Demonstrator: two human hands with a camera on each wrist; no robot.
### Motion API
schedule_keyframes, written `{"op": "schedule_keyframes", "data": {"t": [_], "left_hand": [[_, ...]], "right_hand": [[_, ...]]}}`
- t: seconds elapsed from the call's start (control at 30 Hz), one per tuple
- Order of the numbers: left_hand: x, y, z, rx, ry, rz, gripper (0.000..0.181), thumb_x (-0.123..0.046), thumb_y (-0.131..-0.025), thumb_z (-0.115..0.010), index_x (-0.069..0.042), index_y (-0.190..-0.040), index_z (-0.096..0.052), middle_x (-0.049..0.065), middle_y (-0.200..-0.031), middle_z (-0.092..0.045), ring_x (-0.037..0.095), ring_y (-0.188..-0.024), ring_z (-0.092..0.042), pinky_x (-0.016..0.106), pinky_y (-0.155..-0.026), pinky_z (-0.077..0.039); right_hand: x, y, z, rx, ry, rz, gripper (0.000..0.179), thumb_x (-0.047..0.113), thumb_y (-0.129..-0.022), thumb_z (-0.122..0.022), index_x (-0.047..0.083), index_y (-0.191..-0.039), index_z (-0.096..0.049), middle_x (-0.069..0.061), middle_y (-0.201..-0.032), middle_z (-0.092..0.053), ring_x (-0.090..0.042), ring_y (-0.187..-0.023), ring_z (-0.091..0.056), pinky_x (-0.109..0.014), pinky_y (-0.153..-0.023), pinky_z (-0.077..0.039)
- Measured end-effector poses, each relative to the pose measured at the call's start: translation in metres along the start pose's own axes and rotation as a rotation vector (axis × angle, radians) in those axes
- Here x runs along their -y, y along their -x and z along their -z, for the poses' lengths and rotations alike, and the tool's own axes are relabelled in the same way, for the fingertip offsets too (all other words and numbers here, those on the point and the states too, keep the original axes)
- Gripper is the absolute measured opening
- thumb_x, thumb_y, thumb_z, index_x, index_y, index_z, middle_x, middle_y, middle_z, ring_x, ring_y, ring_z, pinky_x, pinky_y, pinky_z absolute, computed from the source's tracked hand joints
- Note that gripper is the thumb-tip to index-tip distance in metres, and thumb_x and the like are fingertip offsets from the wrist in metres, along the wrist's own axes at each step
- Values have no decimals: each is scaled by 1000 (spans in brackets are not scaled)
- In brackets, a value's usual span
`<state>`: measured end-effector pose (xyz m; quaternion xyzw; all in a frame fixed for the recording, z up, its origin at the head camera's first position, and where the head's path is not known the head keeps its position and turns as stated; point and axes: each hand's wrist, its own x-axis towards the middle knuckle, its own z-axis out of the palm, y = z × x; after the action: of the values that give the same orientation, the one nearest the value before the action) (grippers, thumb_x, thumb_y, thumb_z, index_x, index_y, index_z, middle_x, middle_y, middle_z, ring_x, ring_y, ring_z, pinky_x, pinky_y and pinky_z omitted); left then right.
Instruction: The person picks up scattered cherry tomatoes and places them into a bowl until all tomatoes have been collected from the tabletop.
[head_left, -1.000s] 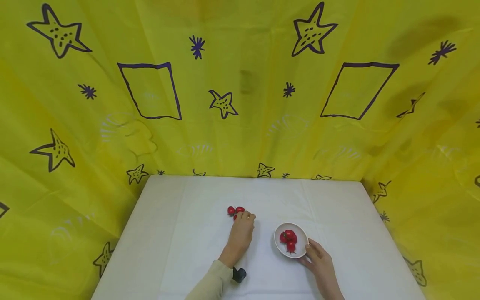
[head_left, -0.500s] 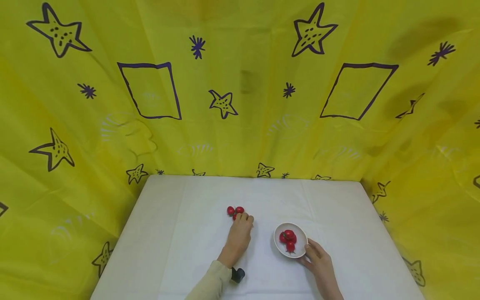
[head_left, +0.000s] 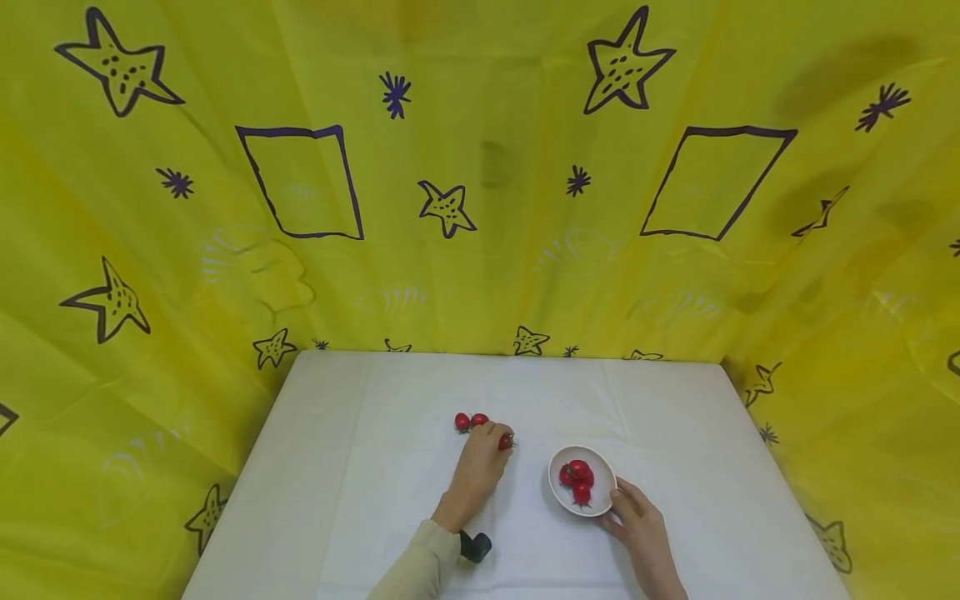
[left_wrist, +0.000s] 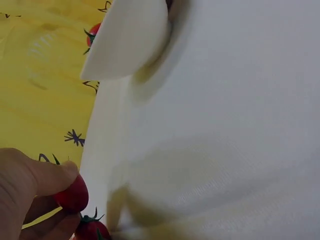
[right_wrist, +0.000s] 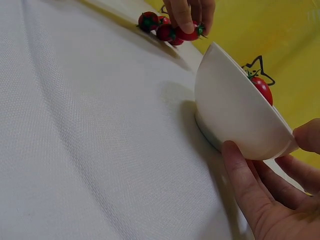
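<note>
My left hand pinches a red cherry tomato between thumb and fingers, a little above the white table. Close by lie more cherry tomatoes with green stems, partly hidden behind that hand in the head view. To the right, a small white bowl stands on the table with several cherry tomatoes inside. My right hand grips the bowl at its right side, thumb at the rim and fingers beneath the wall.
White cloth covers the table. Yellow curtains with dark star drawings close off the back and both sides. A black device sits at the left wrist.
My left hand has lifted a cherry tomato from the group and turned slightly, so the tomato now shows at its fingertips. The right hand and bowl have stayed in place.
</note>
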<state>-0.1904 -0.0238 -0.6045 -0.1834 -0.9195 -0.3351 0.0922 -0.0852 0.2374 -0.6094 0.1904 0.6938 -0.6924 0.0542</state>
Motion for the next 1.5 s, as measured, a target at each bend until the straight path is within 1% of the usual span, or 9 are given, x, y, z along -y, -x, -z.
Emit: {"op": "schedule_keyframes", "data": {"t": [0.23, 0.6, 0.8, 1.03, 1.1, 1.27, 1.33, 1.4, 1.5], "left_hand": [[-9, -2, 2, 54, 346, 104, 27, -10, -90, -80, -8, -116, -72, 7, -108, -76, 18, -97, -70, 25, -84, -61], [-19, -7, -1, 95, 645, 199, 24, -15, -93, -79, -9, -115, -73, 10, -112, -76, 24, -106, -72, 21, -87, -61], [-27, -6, -3, 130, 710, 219, 25, -16, -93, -80, -9, -116, -72, 10, -113, -76, 20, -105, -73, 23, -88, -62], [-38, -2, -2, 214, 713, 196, 25, -23, -95, -78, -17, -118, -71, 1, -115, -77, 11, -104, -71, 20, -90, -59], [-41, -1, -3, 234, 725, 185, 24, -24, -96, -77, -19, -119, -71, -1, -115, -77, 8, -104, -70, 17, -89, -58], [-46, 0, -7, 270, 748, 121, 25, -19, -96, -77, -17, -120, -71, 0, -116, -75, 4, -105, -69, 16, -89, -57], [-48, 1, -8, 285, 750, 99, 27, -18, -95, -77, -15, -121, -71, 1, -117, -75, 1, -104, -67, 16, -90, -57], [-49, 2, -9, 302, 749, 77, 29, -18, -95, -77, -12, -123, -71, 2, -118, -75, 0, -103, -66, 15, -91, -57], [-52, 4, -11, 322, 747, 52, 31, -17, -95, -77, -9, -124, -71, 4, -117, -75, -2, -100, -65, 14, -89, -57]], "right_hand": [[1, 1, 0, 2, 4, 3, 60, 27, -112, -48, -8, -157, -31, -35, -162, -33, 14, -103, -59, -28, -96, -61], [-1, -1, 1, 7, 13, -3, 58, 27, -112, -47, -7, -157, -32, -35, -161, -34, 10, -107, -61, -29, -96, -61], [-2, -3, 2, 0, 25, -13, 57, 27, -113, -46, -5, -158, -32, -34, -162, -34, 6, -111, -61, -29, -96, -61], [-2, -4, 1, -8, 52, -27, 57, 27, -113, -46, -4, -158, -32, -34, -161, -35, -23, -135, -56, -29, -96, -61], [-2, -4, 1, -8, 49, -25, 57, 27, -113, -46, -4, -158, -32, -34, -161, -36, -20, -132, -58, -29, -96, -61], [-2, -2, 1, -3, 22, -3, 58, 27, -112, -48, -7, -157, -33, -34, -160, -36, 6, -109, -62, -29, -95, -61], [-1, -1, 1, 1, 22, 3, 60, 28, -112, -48, -7, -157, -32, -35, -161, -35, 9, -107, -61, -29, -95, -61], [-1, -1, 1, 2, 27, 3, 60, 29, -112, -48, -7, -157, -33, -34, -161, -35, 2, -114, -62, -29, -96, -61], [-1, -2, 1, 6, 42, -3, 59, 29, -112, -48, -6, -158, -32, -34, -161, -35, -19, -132, -59, -30, -97, -60]]}}
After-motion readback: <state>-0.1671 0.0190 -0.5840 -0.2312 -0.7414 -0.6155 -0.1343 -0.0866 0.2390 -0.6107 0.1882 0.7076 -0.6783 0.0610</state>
